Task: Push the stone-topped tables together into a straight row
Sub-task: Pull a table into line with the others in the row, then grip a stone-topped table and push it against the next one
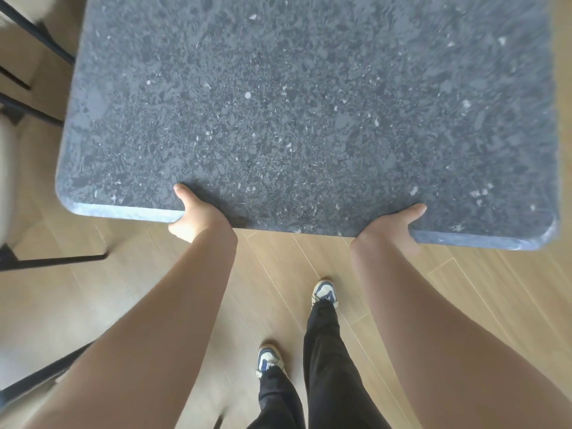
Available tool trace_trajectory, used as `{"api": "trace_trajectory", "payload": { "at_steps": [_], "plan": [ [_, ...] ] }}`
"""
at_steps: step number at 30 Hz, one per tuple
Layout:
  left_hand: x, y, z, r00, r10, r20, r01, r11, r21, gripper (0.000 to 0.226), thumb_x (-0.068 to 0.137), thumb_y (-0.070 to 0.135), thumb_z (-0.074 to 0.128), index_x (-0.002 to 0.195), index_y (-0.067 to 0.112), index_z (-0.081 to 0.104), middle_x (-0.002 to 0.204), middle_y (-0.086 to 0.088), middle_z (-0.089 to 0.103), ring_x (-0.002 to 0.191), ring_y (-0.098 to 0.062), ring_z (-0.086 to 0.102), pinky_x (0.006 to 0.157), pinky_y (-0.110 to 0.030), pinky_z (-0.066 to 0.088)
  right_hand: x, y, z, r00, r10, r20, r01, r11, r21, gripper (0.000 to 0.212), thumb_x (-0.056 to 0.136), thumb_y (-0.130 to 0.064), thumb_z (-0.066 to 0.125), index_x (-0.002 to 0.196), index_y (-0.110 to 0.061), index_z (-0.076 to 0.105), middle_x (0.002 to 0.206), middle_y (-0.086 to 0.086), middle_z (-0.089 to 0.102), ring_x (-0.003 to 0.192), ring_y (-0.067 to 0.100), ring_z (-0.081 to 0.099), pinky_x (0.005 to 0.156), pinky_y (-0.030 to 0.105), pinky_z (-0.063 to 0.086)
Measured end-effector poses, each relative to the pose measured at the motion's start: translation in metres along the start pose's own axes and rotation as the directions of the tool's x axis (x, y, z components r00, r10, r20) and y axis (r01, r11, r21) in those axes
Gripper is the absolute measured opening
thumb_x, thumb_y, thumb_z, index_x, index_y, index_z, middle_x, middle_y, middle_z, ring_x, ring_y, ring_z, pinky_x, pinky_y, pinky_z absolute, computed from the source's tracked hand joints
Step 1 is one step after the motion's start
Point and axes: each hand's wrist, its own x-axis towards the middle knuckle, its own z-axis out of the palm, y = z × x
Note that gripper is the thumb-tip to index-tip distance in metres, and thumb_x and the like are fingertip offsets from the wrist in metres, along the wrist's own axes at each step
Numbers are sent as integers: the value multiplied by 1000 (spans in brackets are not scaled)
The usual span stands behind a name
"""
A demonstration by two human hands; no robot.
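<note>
Pale wooden plank flooring [102,305] is filling the lower part of the view, looking straight down. Nearest the camera, two blue-and-white sneakers [324,291] and dark trouser legs are standing on the planks, one foot ahead of the other. Two bare forearms are reaching forward and up from the bottom corners.

Both hands are gripping the near edge of a dark grey, white-speckled stone tabletop with rounded corners [309,103]. The left hand [193,216] is closing on the edge left of centre, thumb lying on top of the stone and fingers curling underneath. The right hand [391,227] is holding the same edge nearer the right corner, thumb on top, fingers hidden below.

That slab is looking thick, rigid and probably heavy, with a smooth, perhaps slick surface, so the wrapped hold on the edge, hands set well apart, is likely giving better steering than flat palms. Stone corners may chip if knocked against another table.

Farther left, thin black metal chair legs [40,29] and a pale seat are standing just beside the tabletop. No second table is showing; the picture edges are blurring.
</note>
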Motion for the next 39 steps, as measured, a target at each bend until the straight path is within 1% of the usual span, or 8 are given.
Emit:
{"api": "trace_trajectory", "payload": {
  "at_steps": [4, 7, 11, 15, 19, 23, 30, 39],
  "plan": [
    [-3, 7, -12, 998, -33, 62, 30, 999, 42, 91, 66, 82, 59, 133, 21, 47, 119, 3, 60, 102, -26, 61, 93, -42, 51, 4, 2, -13, 992, 5, 125, -3, 1000, -15, 84, 72, -89, 45, 124, -24, 56, 100, -10, 68, 86, 20, 67, 68, 33, 52],
    [-6, 24, -31, 951, -176, 253, 151, 982, 116, 82, 70, 77, 64, 128, 21, 47, 112, 1, 54, 97, -29, 60, 80, -51, 59, 5, -9, -34, 938, 78, 339, -58, 996, -68, 73, 79, -83, 46, 115, -20, 51, 98, -5, 67, 85, 24, 70, 79, 39, 61],
    [2, 39, -62, 853, -241, 463, 127, 957, 262, 37, 91, 34, 63, 120, 12, 56, 109, -9, 63, 103, -29, 67, 63, -45, 58, 8, -25, -75, 805, 138, 577, -21, 978, -206, 39, 103, -47, 43, 124, -15, 46, 109, 17, 65, 100, 32, 68, 85, 47, 58],
    [-39, 46, -107, 789, -205, 579, 46, 960, 276, 36, 99, 15, 50, 131, 0, 50, 105, -15, 62, 111, -33, 64, 89, -46, 56, -4, -28, -121, 742, 114, 661, -5, 986, -165, 32, 105, -11, 36, 132, 0, 50, 124, 21, 65, 109, 33, 66, 95, 46, 54],
    [-76, 58, -160, 660, -168, 733, -11, 973, 232, 26, 101, 13, 42, 118, -2, 55, 109, -15, 67, 103, -32, 66, 88, -46, 52, -48, -31, -172, 626, 55, 778, -11, 998, -62, 29, 103, -3, 41, 128, 2, 55, 117, 15, 70, 109, 29, 67, 96, 44, 55],
    [-104, 84, -208, 555, -40, 831, -163, 974, 155, 12, 98, 12, 49, 100, 7, 60, 100, -11, 67, 92, -27, 67, 86, -43, 53, -95, -30, -216, 542, -2, 840, -1, 1000, 3, 26, 102, -6, 46, 124, 0, 59, 110, 10, 74, 102, 25, 70, 74, 39, 58],
    [-152, 120, -292, 345, 283, 895, -505, 860, -77, 13, 96, 8, 49, 97, 13, 61, 96, -10, 67, 87, -26, 69, 87, -42, 55, -178, -34, -278, 379, -177, 908, -46, 977, 210, 19, 101, -10, 44, 105, -6, 63, 94, 7, 68, 91, 22, 66, 77, 38, 52],
    [-218, 155, -389, 88, 584, 807, -548, 704, -451, 17, 95, 1, 48, 97, 12, 60, 82, -3, 67, 79, -23, 66, 80, -38, 57, -238, -25, -354, 237, -628, 741, 341, 768, 542, 27, 93, 2, 41, 89, -14, 63, 71, 1, 66, 68, 17, 62, 69, 31, 53]
  ]
}}
